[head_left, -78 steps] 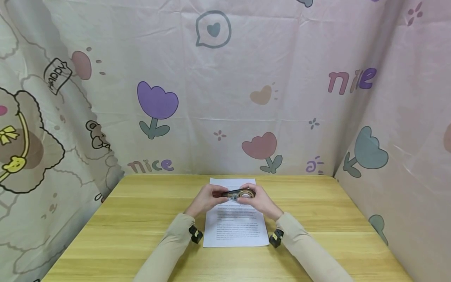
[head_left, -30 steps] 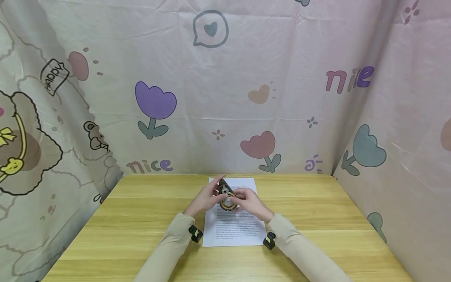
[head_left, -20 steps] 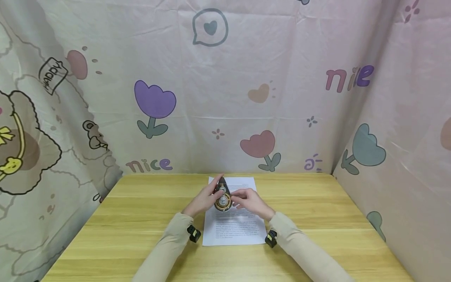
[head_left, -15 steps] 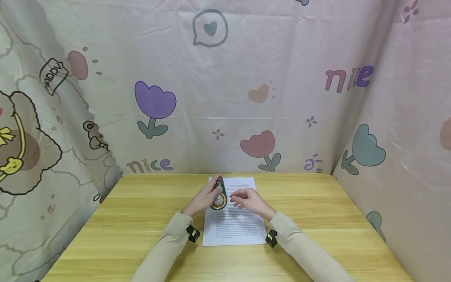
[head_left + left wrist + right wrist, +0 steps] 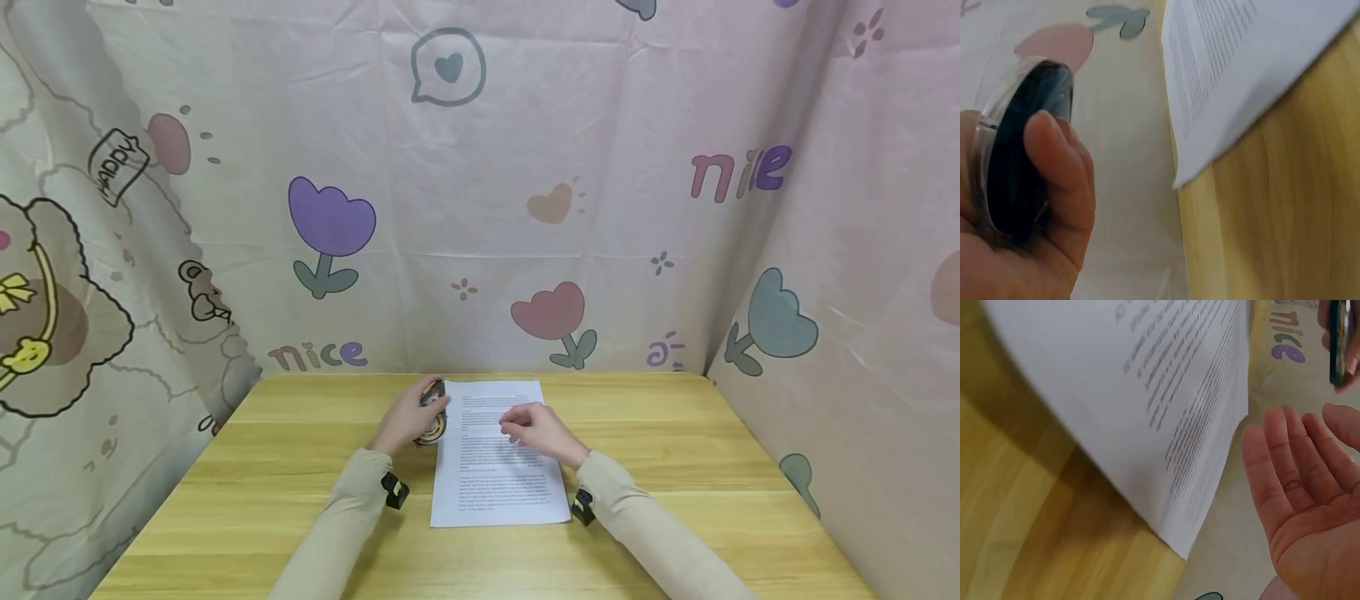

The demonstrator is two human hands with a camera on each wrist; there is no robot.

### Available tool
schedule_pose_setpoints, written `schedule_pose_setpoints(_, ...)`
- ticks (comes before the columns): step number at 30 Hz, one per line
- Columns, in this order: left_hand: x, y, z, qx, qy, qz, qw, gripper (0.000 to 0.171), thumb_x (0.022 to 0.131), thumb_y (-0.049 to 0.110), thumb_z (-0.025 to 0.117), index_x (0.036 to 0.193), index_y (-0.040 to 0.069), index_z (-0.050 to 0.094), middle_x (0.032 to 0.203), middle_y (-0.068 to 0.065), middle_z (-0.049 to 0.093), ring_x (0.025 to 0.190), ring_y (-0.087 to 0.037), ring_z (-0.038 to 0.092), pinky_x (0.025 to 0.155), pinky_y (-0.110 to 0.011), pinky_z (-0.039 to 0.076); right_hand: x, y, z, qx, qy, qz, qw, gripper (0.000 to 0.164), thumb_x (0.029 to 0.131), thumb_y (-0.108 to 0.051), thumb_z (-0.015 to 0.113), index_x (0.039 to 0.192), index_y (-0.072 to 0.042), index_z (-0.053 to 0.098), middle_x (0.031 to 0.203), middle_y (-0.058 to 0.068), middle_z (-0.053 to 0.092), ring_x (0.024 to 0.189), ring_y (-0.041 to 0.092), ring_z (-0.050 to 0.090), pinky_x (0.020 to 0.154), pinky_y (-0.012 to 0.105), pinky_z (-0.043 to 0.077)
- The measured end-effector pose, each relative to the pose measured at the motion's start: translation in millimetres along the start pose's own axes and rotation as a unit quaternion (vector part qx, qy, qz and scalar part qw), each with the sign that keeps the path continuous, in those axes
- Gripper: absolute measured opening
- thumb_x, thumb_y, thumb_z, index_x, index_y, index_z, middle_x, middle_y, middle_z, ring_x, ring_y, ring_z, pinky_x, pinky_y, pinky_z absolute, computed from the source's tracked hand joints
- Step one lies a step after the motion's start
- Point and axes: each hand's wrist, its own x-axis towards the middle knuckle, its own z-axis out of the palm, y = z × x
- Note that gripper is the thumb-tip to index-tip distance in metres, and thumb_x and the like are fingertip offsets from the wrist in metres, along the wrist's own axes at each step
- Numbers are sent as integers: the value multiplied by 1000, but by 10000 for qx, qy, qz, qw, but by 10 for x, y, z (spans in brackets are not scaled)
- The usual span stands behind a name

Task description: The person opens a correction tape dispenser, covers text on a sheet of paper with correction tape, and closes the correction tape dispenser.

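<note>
My left hand (image 5: pixel 407 418) grips a teardrop-shaped correction tape (image 5: pixel 432 431) with a clear case and visible reels, just over the left edge of a printed sheet of paper (image 5: pixel 498 492). In the left wrist view the correction tape (image 5: pixel 1013 156) stands on edge, dark side showing, with my fingers and thumb around it. Over the right part of the sheet hovers my right hand (image 5: pixel 542 430), holding nothing. Its fingers are relaxed and fairly straight in the right wrist view, where the palm (image 5: pixel 1316 544) shows.
The sheet lies on a light wooden table (image 5: pixel 315 467), near its back edge. Behind and on both sides hangs a patterned cloth (image 5: pixel 420 317). A small black camera (image 5: pixel 394 490) is strapped to each wrist.
Earlier both hands held the correction tape over the sheet and turned it. My right hand then let go and drew slightly right, while my left hand carried the tape left to the sheet's edge.
</note>
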Motion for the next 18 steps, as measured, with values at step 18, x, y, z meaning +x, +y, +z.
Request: schedule_pose_setpoints(18,-36,-424,-290,1517,-186,-206,9880,51,95,29,62,140,6,52,134,-23,59,119,-44,58,96,-58,49,-40,75,-112,-593,445,3,9972,19,93,-13,64,104,0,72,89,6,73,72,11,64,65,24,54)
